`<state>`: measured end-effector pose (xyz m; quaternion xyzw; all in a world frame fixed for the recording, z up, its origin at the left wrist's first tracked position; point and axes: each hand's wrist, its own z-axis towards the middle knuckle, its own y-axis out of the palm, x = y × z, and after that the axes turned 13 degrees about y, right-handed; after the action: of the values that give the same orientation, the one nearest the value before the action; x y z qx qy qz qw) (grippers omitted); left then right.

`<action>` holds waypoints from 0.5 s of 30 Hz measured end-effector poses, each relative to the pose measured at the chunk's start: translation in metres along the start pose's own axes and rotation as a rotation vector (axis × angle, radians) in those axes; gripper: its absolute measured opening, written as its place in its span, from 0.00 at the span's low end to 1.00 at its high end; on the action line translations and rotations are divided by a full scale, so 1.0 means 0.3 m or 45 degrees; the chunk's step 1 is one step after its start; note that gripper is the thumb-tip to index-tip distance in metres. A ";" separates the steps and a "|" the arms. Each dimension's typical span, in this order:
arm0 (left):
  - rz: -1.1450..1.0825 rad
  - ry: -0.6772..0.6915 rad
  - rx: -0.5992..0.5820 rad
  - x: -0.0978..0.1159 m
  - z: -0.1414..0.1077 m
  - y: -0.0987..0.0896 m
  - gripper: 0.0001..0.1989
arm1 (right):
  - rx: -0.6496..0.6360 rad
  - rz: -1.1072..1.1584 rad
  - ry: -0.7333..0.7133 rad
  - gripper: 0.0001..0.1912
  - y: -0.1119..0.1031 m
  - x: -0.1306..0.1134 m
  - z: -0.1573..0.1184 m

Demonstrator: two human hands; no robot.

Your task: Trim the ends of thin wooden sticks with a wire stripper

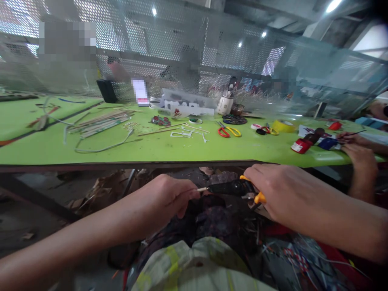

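Note:
In front of the table edge, my left hand (174, 195) pinches a thin pale stick (202, 189) whose end points right. My right hand (277, 184) is closed around a black-headed pair of pliers (227, 187) with yellow-orange handles. The jaws point left and meet the tip of the stick; whether they grip it or only touch it I cannot tell. Both hands are over my lap, below the level of the tabletop.
On the green table (157, 151) lie a bundle of sticks (106, 122), a pale cord (103, 150), paper scraps (182, 133), scissors (229, 131), yellow tape (283, 126) and a red jar (301, 146). Another person's hands (359, 155) work at the right. Wires and scraps litter the floor.

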<state>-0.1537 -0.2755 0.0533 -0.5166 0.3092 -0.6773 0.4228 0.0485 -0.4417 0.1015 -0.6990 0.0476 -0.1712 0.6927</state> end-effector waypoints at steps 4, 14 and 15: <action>0.090 0.127 0.070 -0.003 -0.011 0.008 0.14 | -0.098 0.028 0.063 0.13 -0.015 -0.007 0.002; 0.897 0.702 0.214 0.011 -0.033 0.004 0.14 | -0.497 0.266 0.118 0.09 -0.018 0.001 0.023; 0.875 0.685 0.210 0.008 -0.030 0.006 0.14 | -0.452 0.209 0.118 0.09 -0.012 0.001 0.023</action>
<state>-0.1622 -0.2787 0.0503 -0.1536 0.5069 -0.6301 0.5679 0.0504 -0.4351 0.1054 -0.7954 0.1655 -0.1350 0.5671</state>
